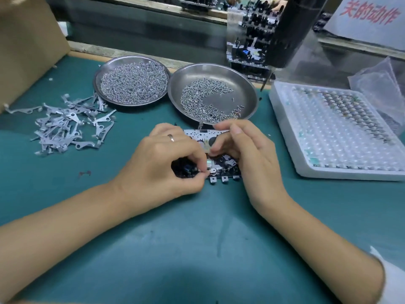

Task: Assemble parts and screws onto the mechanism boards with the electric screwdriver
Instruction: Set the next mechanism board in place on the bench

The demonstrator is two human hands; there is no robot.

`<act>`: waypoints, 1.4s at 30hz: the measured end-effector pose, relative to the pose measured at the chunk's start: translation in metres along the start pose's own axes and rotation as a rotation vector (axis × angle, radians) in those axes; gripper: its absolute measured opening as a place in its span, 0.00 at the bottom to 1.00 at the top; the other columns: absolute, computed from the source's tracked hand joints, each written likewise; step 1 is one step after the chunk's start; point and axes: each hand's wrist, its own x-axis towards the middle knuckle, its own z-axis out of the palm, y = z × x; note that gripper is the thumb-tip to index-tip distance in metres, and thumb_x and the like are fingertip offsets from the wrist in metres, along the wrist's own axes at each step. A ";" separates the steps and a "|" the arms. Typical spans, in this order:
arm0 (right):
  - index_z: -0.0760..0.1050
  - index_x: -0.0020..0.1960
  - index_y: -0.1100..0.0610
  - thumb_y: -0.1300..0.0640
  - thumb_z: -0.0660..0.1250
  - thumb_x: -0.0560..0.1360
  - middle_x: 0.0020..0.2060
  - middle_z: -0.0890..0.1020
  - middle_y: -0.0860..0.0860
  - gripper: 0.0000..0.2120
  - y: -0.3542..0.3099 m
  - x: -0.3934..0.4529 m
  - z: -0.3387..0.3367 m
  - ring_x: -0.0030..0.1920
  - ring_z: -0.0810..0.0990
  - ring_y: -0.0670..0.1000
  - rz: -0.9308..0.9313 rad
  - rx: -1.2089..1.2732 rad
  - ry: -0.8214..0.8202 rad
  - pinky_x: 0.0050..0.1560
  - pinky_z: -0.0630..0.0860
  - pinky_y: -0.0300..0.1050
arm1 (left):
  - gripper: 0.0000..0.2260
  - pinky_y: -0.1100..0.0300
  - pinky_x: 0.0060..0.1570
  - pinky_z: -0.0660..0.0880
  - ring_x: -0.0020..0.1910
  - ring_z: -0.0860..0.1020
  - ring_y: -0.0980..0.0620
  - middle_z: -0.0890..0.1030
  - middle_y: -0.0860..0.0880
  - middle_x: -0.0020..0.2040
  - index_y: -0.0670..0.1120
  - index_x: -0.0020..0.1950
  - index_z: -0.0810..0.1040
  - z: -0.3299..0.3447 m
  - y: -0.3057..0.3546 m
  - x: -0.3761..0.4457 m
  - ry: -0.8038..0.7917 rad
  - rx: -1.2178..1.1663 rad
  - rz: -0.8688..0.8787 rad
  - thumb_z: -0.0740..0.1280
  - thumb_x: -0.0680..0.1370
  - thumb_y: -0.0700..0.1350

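Observation:
A mechanism board, a perforated metal plate with black parts, lies flat on the green mat between my hands. My left hand, a ring on one finger, curls over the board's left side and pinches a small metal part at its lower middle. My right hand covers the board's right side, fingers curled, fingertips pinching something small near the board's centre. Two steel dishes hold screws: the left dish is heaped full, the right dish is partly filled. The blurred black electric screwdriver hangs above, at the upper right.
A pile of flat grey metal levers lies at the left. A white foam tray with rows of small parts sits at the right, a clear plastic bag behind it. A cardboard box stands far left. Stacked mechanisms fill a rack behind.

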 end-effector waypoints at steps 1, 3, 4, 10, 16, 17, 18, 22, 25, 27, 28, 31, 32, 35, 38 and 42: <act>0.76 0.49 0.59 0.64 0.54 0.82 0.32 0.77 0.52 0.12 0.000 0.000 -0.001 0.37 0.77 0.50 0.001 0.008 -0.005 0.44 0.75 0.41 | 0.04 0.57 0.53 0.69 0.35 0.72 0.57 0.79 0.54 0.33 0.43 0.34 0.79 -0.001 -0.001 0.002 -0.019 -0.011 0.013 0.74 0.65 0.39; 0.76 0.48 0.58 0.63 0.55 0.81 0.31 0.77 0.51 0.11 0.000 0.000 -0.001 0.37 0.77 0.50 -0.009 0.003 -0.015 0.43 0.75 0.40 | 0.05 0.55 0.51 0.69 0.35 0.73 0.54 0.78 0.54 0.32 0.43 0.33 0.79 -0.002 -0.003 0.005 -0.058 -0.040 0.039 0.74 0.65 0.37; 0.76 0.48 0.57 0.62 0.55 0.81 0.31 0.77 0.51 0.11 0.000 0.000 -0.001 0.36 0.76 0.50 -0.009 -0.005 -0.018 0.43 0.74 0.40 | 0.05 0.54 0.50 0.69 0.35 0.74 0.53 0.78 0.54 0.33 0.43 0.33 0.79 -0.003 -0.004 0.006 -0.074 -0.050 0.054 0.74 0.65 0.37; 0.76 0.46 0.55 0.59 0.56 0.78 0.30 0.77 0.51 0.10 -0.001 -0.001 0.001 0.35 0.75 0.48 0.008 -0.006 -0.007 0.41 0.74 0.38 | 0.07 0.53 0.48 0.69 0.35 0.75 0.49 0.77 0.55 0.32 0.42 0.32 0.78 0.000 -0.007 0.007 -0.060 -0.047 0.078 0.75 0.64 0.36; 0.75 0.45 0.56 0.57 0.56 0.76 0.30 0.77 0.51 0.10 0.000 -0.001 0.002 0.35 0.75 0.49 0.022 -0.027 -0.003 0.42 0.73 0.41 | 0.09 0.54 0.46 0.67 0.34 0.74 0.48 0.76 0.53 0.31 0.44 0.30 0.76 0.001 -0.008 0.009 -0.042 -0.061 0.065 0.75 0.65 0.38; 0.75 0.45 0.56 0.57 0.55 0.76 0.30 0.77 0.51 0.10 0.000 -0.001 0.002 0.35 0.75 0.49 0.021 -0.033 -0.002 0.41 0.73 0.40 | 0.09 0.55 0.46 0.67 0.34 0.74 0.48 0.76 0.53 0.31 0.44 0.30 0.76 0.001 -0.008 0.009 -0.050 -0.068 0.072 0.75 0.65 0.38; 0.75 0.45 0.56 0.57 0.55 0.76 0.30 0.77 0.50 0.10 0.000 -0.001 0.002 0.35 0.75 0.49 0.017 -0.039 -0.001 0.41 0.73 0.40 | 0.09 0.55 0.46 0.66 0.35 0.74 0.49 0.76 0.53 0.31 0.44 0.30 0.76 0.001 -0.009 0.009 -0.059 -0.075 0.077 0.75 0.65 0.38; 0.75 0.46 0.59 0.62 0.55 0.79 0.30 0.77 0.51 0.10 0.000 -0.002 0.002 0.34 0.74 0.49 -0.012 -0.058 -0.006 0.40 0.73 0.41 | 0.09 0.55 0.47 0.66 0.35 0.74 0.48 0.77 0.52 0.31 0.43 0.30 0.76 0.000 -0.011 0.010 -0.077 -0.088 0.085 0.75 0.65 0.38; 0.75 0.47 0.60 0.65 0.55 0.80 0.30 0.77 0.51 0.10 -0.001 -0.002 0.002 0.34 0.75 0.48 -0.017 -0.086 -0.001 0.40 0.73 0.40 | 0.09 0.55 0.48 0.66 0.35 0.74 0.48 0.76 0.53 0.32 0.42 0.30 0.76 0.001 -0.010 0.010 -0.073 -0.088 0.077 0.75 0.65 0.37; 0.75 0.47 0.60 0.65 0.55 0.80 0.30 0.77 0.51 0.10 -0.001 -0.002 0.002 0.34 0.75 0.48 -0.017 -0.090 0.003 0.40 0.73 0.41 | 0.09 0.54 0.47 0.66 0.34 0.74 0.47 0.76 0.53 0.31 0.43 0.30 0.76 0.002 -0.009 0.009 -0.065 -0.088 0.069 0.75 0.65 0.37; 0.75 0.47 0.60 0.65 0.55 0.80 0.30 0.77 0.51 0.10 -0.001 -0.002 0.002 0.34 0.75 0.48 -0.019 -0.089 0.003 0.40 0.73 0.42 | 0.09 0.53 0.47 0.66 0.35 0.74 0.48 0.76 0.53 0.31 0.43 0.30 0.75 0.002 -0.009 0.009 -0.066 -0.087 0.070 0.75 0.65 0.37; 0.75 0.47 0.60 0.65 0.55 0.80 0.30 0.77 0.52 0.10 0.000 -0.002 0.002 0.34 0.75 0.49 -0.025 -0.074 0.004 0.41 0.73 0.43 | 0.09 0.51 0.47 0.67 0.35 0.74 0.48 0.76 0.54 0.32 0.43 0.31 0.76 0.001 -0.009 0.009 -0.072 -0.077 0.080 0.75 0.65 0.38; 0.75 0.48 0.60 0.65 0.55 0.80 0.30 0.77 0.52 0.10 0.000 -0.002 0.001 0.34 0.75 0.49 -0.029 -0.064 0.002 0.41 0.74 0.42 | 0.08 0.51 0.47 0.67 0.35 0.74 0.49 0.76 0.54 0.32 0.43 0.31 0.76 0.000 -0.010 0.009 -0.068 -0.064 0.082 0.75 0.66 0.38; 0.75 0.49 0.60 0.65 0.55 0.80 0.31 0.77 0.52 0.10 0.001 -0.003 0.001 0.35 0.75 0.47 -0.041 -0.065 -0.010 0.42 0.74 0.39 | 0.06 0.52 0.51 0.68 0.36 0.74 0.53 0.78 0.53 0.33 0.42 0.35 0.78 0.000 -0.010 0.007 -0.064 -0.016 0.078 0.75 0.67 0.41; 0.75 0.50 0.58 0.64 0.55 0.81 0.32 0.77 0.49 0.10 0.002 -0.003 0.000 0.36 0.76 0.46 -0.066 -0.135 -0.005 0.44 0.74 0.39 | 0.08 0.53 0.53 0.68 0.39 0.74 0.56 0.80 0.54 0.38 0.43 0.43 0.81 0.000 -0.007 0.006 -0.073 -0.007 0.061 0.73 0.68 0.46; 0.75 0.52 0.58 0.65 0.56 0.81 0.33 0.77 0.49 0.09 0.003 -0.002 0.001 0.37 0.76 0.47 -0.113 -0.233 -0.010 0.45 0.74 0.41 | 0.10 0.51 0.50 0.71 0.39 0.78 0.52 0.83 0.53 0.41 0.43 0.45 0.84 0.001 -0.005 0.006 -0.066 -0.023 0.063 0.75 0.68 0.47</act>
